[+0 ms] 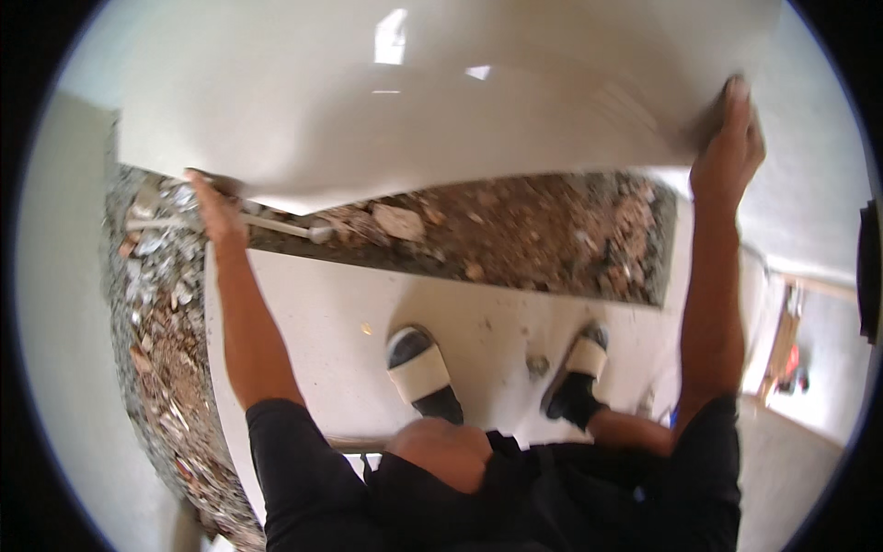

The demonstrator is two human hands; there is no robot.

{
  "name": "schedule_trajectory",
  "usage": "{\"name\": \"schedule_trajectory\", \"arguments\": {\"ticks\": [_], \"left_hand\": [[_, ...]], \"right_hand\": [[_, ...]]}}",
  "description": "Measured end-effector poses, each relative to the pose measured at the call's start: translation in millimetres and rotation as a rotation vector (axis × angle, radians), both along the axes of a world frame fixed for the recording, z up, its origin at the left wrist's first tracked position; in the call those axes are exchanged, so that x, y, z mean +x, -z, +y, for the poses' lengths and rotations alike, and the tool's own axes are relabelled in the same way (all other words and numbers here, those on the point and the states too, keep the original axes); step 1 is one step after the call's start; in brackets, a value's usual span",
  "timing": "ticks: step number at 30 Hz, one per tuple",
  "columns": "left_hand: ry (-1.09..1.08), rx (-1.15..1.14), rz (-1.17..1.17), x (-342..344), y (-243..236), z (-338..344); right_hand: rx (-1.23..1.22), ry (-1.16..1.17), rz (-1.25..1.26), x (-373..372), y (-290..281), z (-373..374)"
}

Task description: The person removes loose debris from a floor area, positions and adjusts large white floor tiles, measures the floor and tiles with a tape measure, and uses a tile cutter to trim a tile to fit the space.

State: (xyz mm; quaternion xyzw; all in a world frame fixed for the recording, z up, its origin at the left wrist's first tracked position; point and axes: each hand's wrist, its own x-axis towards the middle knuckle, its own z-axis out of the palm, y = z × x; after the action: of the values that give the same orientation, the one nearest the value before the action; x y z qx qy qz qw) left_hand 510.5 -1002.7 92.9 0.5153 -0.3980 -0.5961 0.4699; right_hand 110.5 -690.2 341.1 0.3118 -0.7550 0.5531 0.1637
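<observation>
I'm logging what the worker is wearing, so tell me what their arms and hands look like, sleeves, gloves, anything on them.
Both arms are bare from the elbow down; black short sleeves cover the upper arms. The left hand and right hand wear no gloves. No watch, band or ring is visible on either.

Black short sleeves end above the elbows at lower left and lower right of the frame; forearms bare. Dark garment bunched across the bottom centre, bare knees showing above it. Slide sandals on both feet, centre frame: left sandal [421, 371] with a broad white strap over a black sole, right sandal [579, 373] alike, partly dusty.
</observation>
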Motion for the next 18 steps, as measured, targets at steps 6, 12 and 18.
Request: {"name": "schedule_trajectory", "arguments": {"ticks": [6,12,18], "left_hand": [[0.279,-0.190,-0.174,-71,-90,108],[0.661,-0.166,-0.509,-125,-114,206],[0.789,-0.182,-0.848,-183,-65,274]], "right_hand": [[-0.019,0.235,0.006,-53,-44,148],[0.222,0.638,-0.065,-74,49,326],[0.472,0.860,-0.693,-74,183,443]]}}
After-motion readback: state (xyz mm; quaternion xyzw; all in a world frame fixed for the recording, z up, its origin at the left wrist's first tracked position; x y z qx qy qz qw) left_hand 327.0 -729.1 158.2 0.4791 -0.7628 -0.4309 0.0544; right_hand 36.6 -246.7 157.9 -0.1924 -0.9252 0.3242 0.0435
